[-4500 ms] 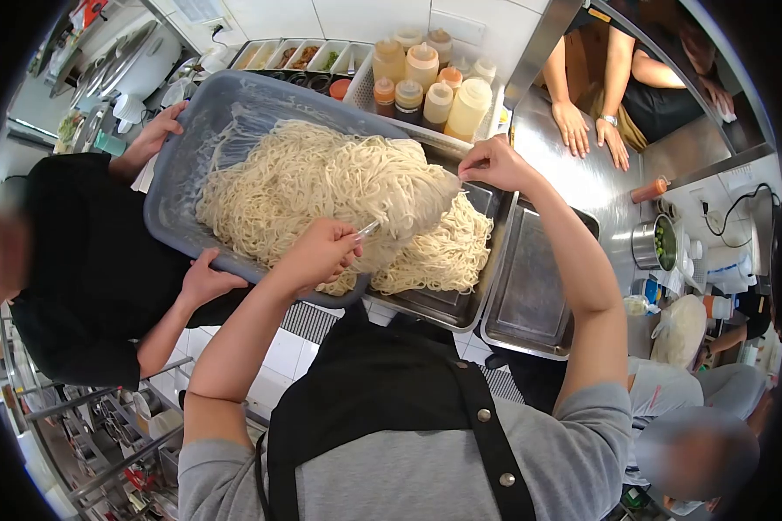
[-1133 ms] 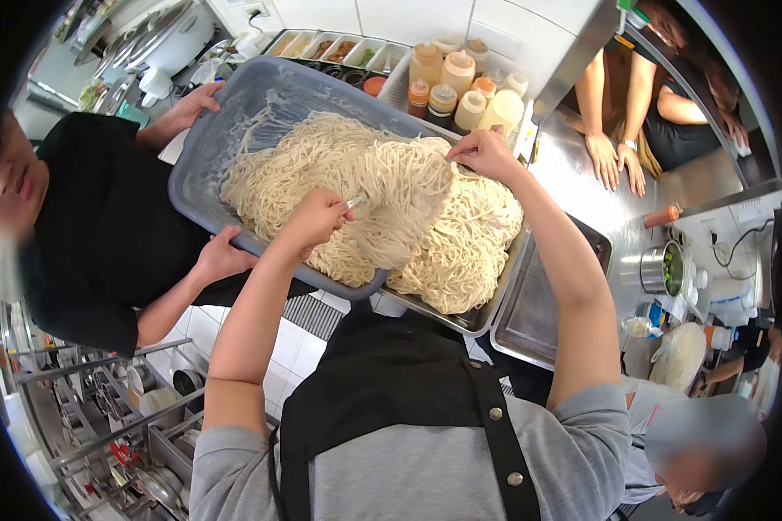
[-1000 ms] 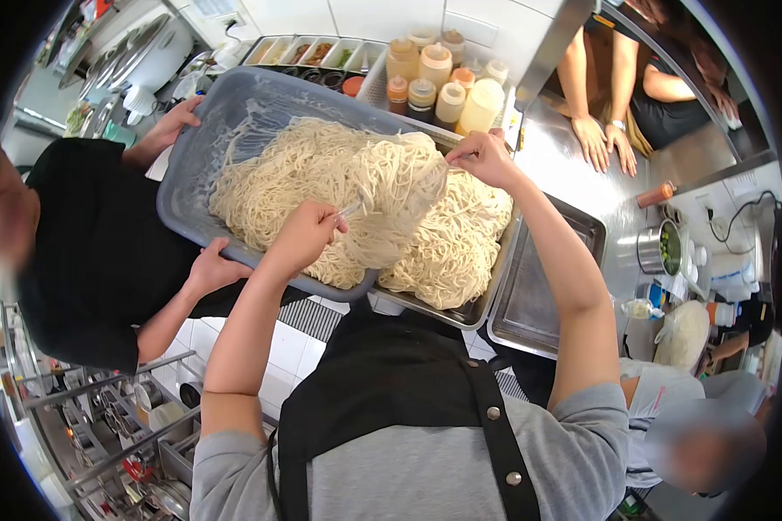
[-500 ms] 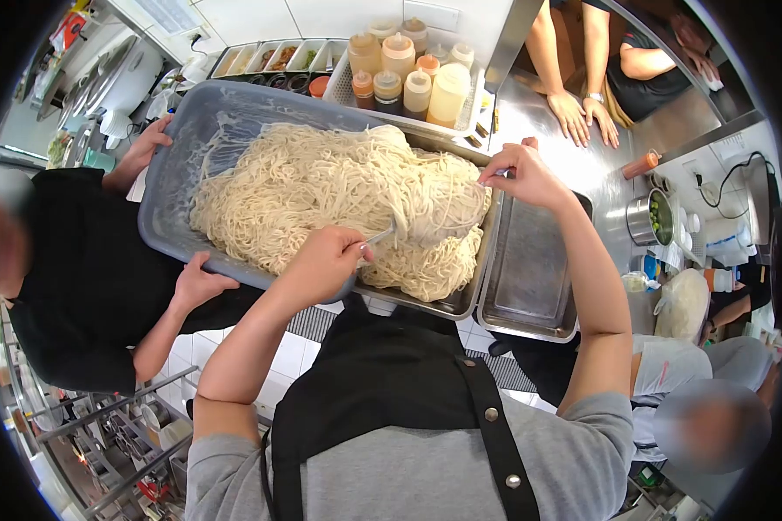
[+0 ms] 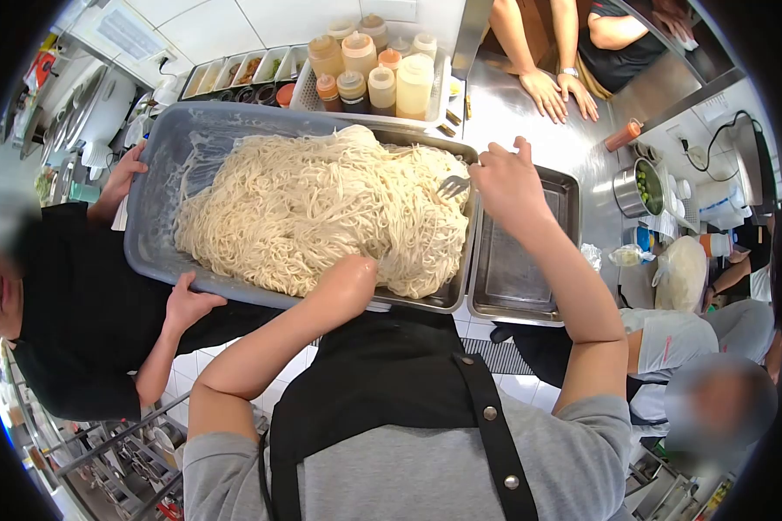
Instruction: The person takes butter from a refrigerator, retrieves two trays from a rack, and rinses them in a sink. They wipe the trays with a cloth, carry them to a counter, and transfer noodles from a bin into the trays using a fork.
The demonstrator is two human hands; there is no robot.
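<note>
The person in the grey shirt and black apron stood over a great heap of pale noodles [image 5: 321, 208], most of it lying in the grey plastic tub [image 5: 161, 195] that a co-worker in black [image 5: 87, 286] tilted by both hands, with its far end spilling into the steel pan [image 5: 450, 300] just under the person's hands. The right hand [image 5: 508, 182] was clenched around a fork [image 5: 453, 185], its tines resting at the pan-side edge of the heap. The left hand [image 5: 352, 278] lay at the near rim of the tub, pressed against the noodles; I could not tell whether its fingers were closed on anything, since they were turned away. To my eye, the step wanted short pulls rather than one big drag: hook a modest hank with the fork, lift it clear of the tub's lip, and lay it toward the pan's far corner so the strands would not hang over the edge onto the floor below. The left hand would do best steadying the mass from the near side. A second, empty steel pan [image 5: 517, 260] sat just to the right of the right hand, and squeeze bottles [image 5: 369, 74] stood beyond the heap, close enough that a wide swing might knock them. Another person's hands [image 5: 556, 91] rested on the desk [image 5: 504, 108] farther off.
</note>
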